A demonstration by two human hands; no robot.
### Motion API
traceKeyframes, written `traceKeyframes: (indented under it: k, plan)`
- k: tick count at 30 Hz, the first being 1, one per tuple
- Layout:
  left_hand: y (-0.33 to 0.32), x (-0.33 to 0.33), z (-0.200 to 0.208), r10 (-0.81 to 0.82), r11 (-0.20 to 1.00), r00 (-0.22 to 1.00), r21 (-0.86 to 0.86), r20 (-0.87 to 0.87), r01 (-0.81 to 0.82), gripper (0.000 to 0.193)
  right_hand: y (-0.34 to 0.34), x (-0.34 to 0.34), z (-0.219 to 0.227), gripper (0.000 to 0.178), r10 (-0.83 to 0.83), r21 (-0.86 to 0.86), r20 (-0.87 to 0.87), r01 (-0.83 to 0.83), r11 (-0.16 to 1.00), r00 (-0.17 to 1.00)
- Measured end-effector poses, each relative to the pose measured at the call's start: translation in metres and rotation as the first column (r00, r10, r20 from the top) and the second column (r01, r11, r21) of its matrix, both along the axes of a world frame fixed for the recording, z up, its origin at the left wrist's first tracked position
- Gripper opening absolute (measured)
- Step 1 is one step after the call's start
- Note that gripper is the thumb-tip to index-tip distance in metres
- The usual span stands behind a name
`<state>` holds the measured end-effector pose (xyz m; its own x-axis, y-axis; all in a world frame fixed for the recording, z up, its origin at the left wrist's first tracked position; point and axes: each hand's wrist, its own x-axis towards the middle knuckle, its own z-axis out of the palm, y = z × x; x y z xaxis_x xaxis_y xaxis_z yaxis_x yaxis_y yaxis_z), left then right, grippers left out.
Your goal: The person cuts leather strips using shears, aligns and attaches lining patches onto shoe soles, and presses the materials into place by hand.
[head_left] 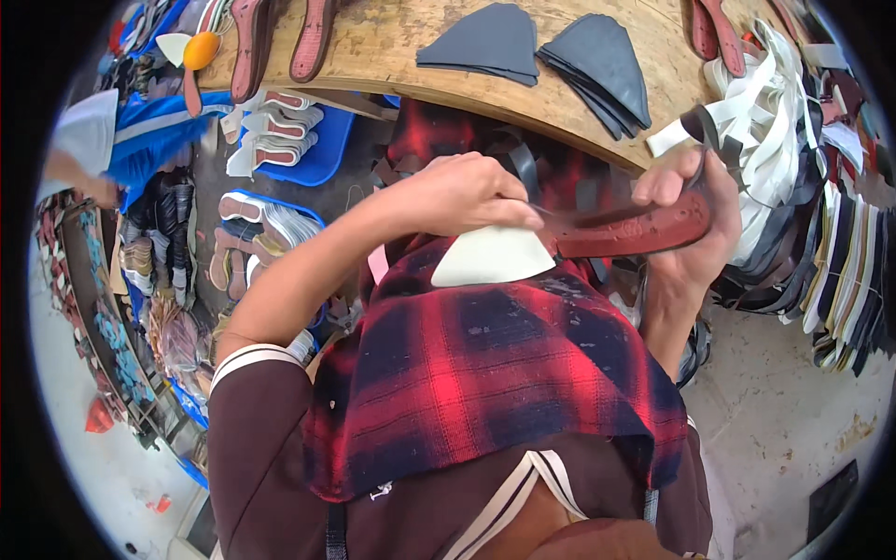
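Observation:
In front of my plaid apron point(448, 364), I hold a shoe insole with a red-brown curved section point(616, 238) and a cream, fan-shaped end point(495, 259). My left hand point(471, 191) is closed over the top of the insole near where the two sections meet, its thumb on the cream end. My fingers there hide the join. My right hand point(700, 215) wraps round the red-brown end. Beside its thumb and fingers is a dark strip point(723, 135); whether the fingers pinch it cannot be made out.
Ahead, a wooden table point(373, 70) carries stacks of dark grey cut pieces point(485, 42), red-brown insoles point(313, 37) and white strips point(761, 121). Blue bins point(327, 149) of stacked insoles stand at left. Another person's blue-clad arm point(163, 135) is at far left. Coloured strips point(845, 271) hang at right.

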<state>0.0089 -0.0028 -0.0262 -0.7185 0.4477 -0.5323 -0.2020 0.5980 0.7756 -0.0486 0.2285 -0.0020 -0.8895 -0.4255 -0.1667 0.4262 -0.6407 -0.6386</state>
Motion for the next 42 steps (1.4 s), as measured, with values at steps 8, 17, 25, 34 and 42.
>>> traceKeyframes:
  k: [8,17,25,34,42]
  plan:
    - [0.02,-0.025,0.02,0.379,0.888,0.852,0.4,-0.361,-0.226,0.024,-0.028,-0.01,0.003,0.029,-0.27,0.184,0.039,0.259,0.948,0.962]
    - [0.031,-0.03,0.022,0.645,0.688,0.738,0.569,-0.197,-0.449,0.023,-0.065,-0.027,0.02,0.028,-0.322,0.097,0.012,0.319,0.943,0.947]
    - [0.035,-0.034,0.055,0.54,0.827,0.704,0.446,-0.462,-0.342,0.078,-0.081,-0.018,0.052,0.039,-0.273,0.284,-0.234,0.334,0.899,0.933]
    - [0.038,-0.022,0.045,0.397,0.615,0.912,0.709,0.097,-0.344,0.087,-0.003,-0.049,0.034,0.028,-0.192,0.475,-0.297,0.319,0.82,0.935]
    - [0.036,-0.07,0.044,0.387,0.919,0.43,0.306,-0.816,-0.246,0.067,-0.001,0.022,0.03,0.026,-0.354,0.239,-0.32,0.436,0.868,0.879]
